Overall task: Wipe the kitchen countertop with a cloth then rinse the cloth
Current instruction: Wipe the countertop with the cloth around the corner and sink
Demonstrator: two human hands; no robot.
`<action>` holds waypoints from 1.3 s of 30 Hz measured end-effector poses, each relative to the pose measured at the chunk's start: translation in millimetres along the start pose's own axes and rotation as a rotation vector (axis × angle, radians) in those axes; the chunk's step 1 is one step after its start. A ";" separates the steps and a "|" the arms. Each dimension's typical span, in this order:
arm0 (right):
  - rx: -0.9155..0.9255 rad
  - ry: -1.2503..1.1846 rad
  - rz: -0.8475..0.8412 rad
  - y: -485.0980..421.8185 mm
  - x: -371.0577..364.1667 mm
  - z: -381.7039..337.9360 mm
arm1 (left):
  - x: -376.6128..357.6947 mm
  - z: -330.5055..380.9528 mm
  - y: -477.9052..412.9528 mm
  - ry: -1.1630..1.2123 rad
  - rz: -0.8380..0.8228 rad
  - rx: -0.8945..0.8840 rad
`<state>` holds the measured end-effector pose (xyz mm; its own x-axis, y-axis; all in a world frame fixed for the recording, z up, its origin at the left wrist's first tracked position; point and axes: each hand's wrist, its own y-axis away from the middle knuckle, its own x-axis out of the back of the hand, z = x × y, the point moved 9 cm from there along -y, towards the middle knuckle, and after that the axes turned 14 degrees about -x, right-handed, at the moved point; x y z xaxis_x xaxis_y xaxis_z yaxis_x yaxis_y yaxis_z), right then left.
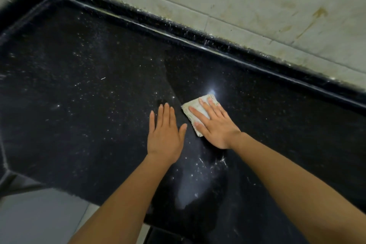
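Observation:
A black speckled stone countertop [79, 95] fills most of the view. On it lies a small, folded, off-white cloth [193, 108], right of centre. My right hand [214, 125] presses flat on the cloth with fingers spread, covering its lower right half. My left hand [165, 134] rests flat on the bare counter just left of the cloth, fingers straight and together, holding nothing. White specks and dust show on the counter to the left, and a darker, shinier patch lies around and behind the cloth.
A raised black lip [198, 39] runs along the counter's back edge under a stained, pale tiled wall [257, 6]. The counter's front edge [59, 190] drops to a grey floor [39, 220] at lower left. A bright light reflection [212, 91] sits beside the cloth.

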<state>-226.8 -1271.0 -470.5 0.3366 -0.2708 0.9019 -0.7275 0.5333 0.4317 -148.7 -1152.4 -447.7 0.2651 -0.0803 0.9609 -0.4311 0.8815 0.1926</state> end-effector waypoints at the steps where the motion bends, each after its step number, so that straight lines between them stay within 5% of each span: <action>1: -0.003 -0.003 -0.002 10.4 -4.4 6.6 | 0.2 3.3 9.3 0.017 0.015 0.004; 15: -0.092 -0.042 -0.029 174.3 -77.0 78.5 | -48.0 51.1 167.7 0.075 0.097 0.099; 28: -0.025 0.029 -0.037 291.2 -138.8 75.2 | -68.8 55.1 185.6 0.116 -0.050 0.178; 39: -0.026 -0.049 -0.013 192.4 -87.1 46.5 | -71.4 53.9 183.1 0.107 -0.051 0.180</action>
<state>-423.9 -1182.1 -466.8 0.3159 -0.3168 0.8943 -0.7073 0.5496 0.4446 -293.1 -1010.4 -470.3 0.3765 -0.0646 0.9242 -0.5593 0.7794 0.2823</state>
